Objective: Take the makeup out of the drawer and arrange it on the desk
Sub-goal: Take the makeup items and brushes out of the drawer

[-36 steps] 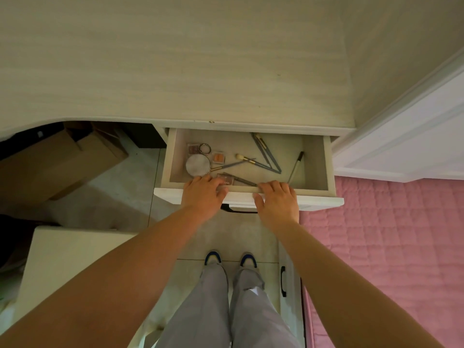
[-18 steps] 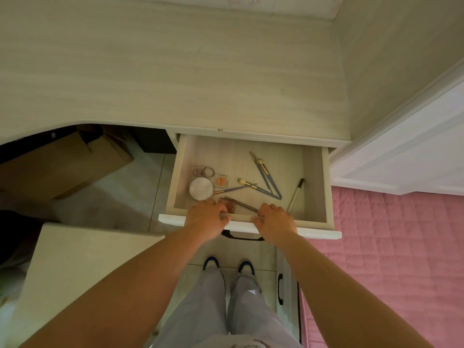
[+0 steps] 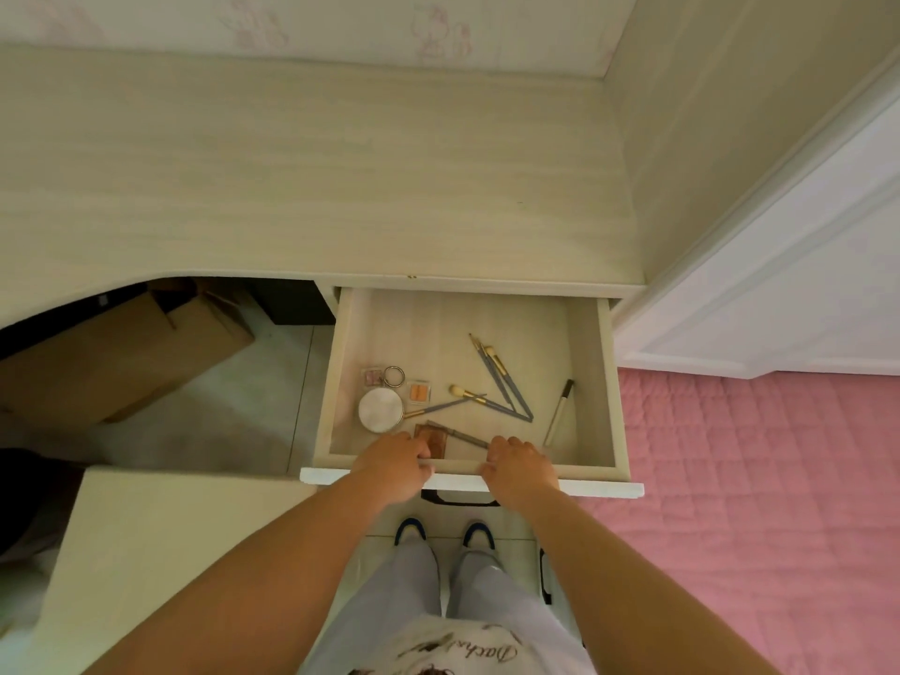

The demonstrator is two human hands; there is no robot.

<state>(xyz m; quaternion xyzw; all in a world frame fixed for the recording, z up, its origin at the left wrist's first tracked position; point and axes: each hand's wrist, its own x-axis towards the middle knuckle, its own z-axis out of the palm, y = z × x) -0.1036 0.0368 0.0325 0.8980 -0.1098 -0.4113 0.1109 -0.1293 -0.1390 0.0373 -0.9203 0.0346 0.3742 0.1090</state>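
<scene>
Drawer (image 3: 591, 377) open below the table (image 3: 311, 187) edge. I see both hands on its front rail: left hand (image 3: 397, 467) and right hand (image 3: 518, 467), fingers of each curled over the rail into the drawer, tips hidden behind knuckles.

Makeup inside, none on the table:
- round white compact (image 3: 381, 409), left side
- small pink palette (image 3: 372, 376) w/ metal ring (image 3: 393, 376) just beside it
- orange blush pan (image 3: 419, 392)
- brown palette (image 3: 435, 439) near the front, partly covered by left hand
- several grey-handled brushes (image 3: 501, 382), crossing, approx. centre
- white pencil w/ dark cap (image 3: 559, 411), right side

Labels too small to read. Cardboard box (image 3: 121, 353) under the table, cut off by its edge. Pink quilt (image 3: 755, 504) at right.
</scene>
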